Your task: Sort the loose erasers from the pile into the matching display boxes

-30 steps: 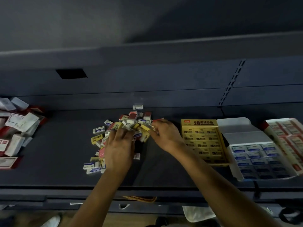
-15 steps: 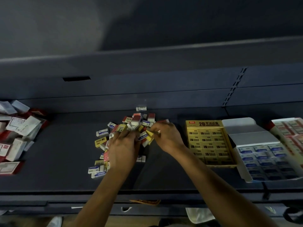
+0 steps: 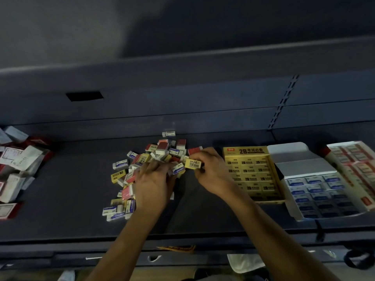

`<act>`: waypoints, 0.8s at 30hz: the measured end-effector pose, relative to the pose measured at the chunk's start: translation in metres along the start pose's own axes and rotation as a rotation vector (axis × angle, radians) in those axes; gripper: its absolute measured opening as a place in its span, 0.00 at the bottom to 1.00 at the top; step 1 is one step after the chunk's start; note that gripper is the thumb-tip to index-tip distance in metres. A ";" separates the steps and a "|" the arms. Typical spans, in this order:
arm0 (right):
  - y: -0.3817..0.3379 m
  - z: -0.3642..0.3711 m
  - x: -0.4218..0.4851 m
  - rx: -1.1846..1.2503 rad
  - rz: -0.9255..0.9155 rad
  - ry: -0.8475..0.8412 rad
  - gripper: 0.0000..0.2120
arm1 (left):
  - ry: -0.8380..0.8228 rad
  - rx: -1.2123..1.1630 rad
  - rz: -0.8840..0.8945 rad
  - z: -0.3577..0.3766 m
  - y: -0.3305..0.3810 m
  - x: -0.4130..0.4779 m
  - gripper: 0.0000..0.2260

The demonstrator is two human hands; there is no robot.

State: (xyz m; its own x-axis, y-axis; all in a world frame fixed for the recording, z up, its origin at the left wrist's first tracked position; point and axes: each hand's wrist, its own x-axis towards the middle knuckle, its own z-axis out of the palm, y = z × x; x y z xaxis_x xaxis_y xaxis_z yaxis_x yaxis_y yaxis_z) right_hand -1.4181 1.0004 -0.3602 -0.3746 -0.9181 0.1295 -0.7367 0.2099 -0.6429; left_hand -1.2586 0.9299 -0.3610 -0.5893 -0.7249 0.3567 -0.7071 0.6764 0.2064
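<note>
A pile of loose erasers (image 3: 142,165) in yellow, red and blue-white sleeves lies in the middle of the dark shelf. My right hand (image 3: 213,171) pinches a yellow eraser (image 3: 193,163) at the pile's right edge, barcode side up. My left hand (image 3: 154,183) lies palm down over the pile's middle, its fingers among the erasers; whether it holds one is hidden. To the right stand a yellow display box (image 3: 227,152), a white box of blue erasers (image 3: 292,203) with its lid folded back, and a red-trimmed box (image 3: 365,201) at the frame's edge.
A heap of red and white cartons (image 3: 18,165) sits at the shelf's left end. One eraser (image 3: 168,133) lies alone against the shelf's back wall. The shelf's front edge (image 3: 60,239) runs below my forearms.
My right hand has lifted a yellow eraser out of the pile's right edge and turned it barcode up. My left hand has stayed over the pile.
</note>
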 end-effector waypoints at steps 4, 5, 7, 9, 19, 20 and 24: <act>0.004 -0.018 -0.011 0.090 0.065 0.010 0.16 | 0.003 -0.071 -0.002 0.001 0.015 0.002 0.14; 0.007 -0.023 -0.014 0.115 0.089 0.010 0.15 | 0.006 -0.085 0.001 0.001 0.019 0.002 0.14; 0.013 -0.033 -0.018 0.174 0.118 0.026 0.13 | 0.010 -0.104 0.014 0.002 0.028 0.002 0.14; 0.018 -0.044 -0.023 0.243 0.141 0.034 0.10 | -0.001 -0.123 0.020 0.005 0.036 0.003 0.14; 0.057 -0.096 -0.051 0.713 0.377 0.050 0.06 | 0.023 -0.223 0.084 0.010 0.104 0.012 0.11; 0.061 -0.100 -0.053 0.726 0.388 0.051 0.06 | 0.020 -0.233 0.086 0.010 0.111 0.012 0.11; 0.075 -0.113 -0.063 0.756 0.386 0.076 0.07 | 0.001 -0.256 0.093 0.014 0.133 0.012 0.11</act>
State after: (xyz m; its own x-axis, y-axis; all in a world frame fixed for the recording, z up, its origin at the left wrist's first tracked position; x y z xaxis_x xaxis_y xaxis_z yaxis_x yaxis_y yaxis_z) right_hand -1.5140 1.1120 -0.3310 -0.5794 -0.7972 -0.1695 0.0141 0.1981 -0.9801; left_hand -1.3651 1.0095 -0.3418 -0.6467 -0.6582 0.3855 -0.5280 0.7510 0.3965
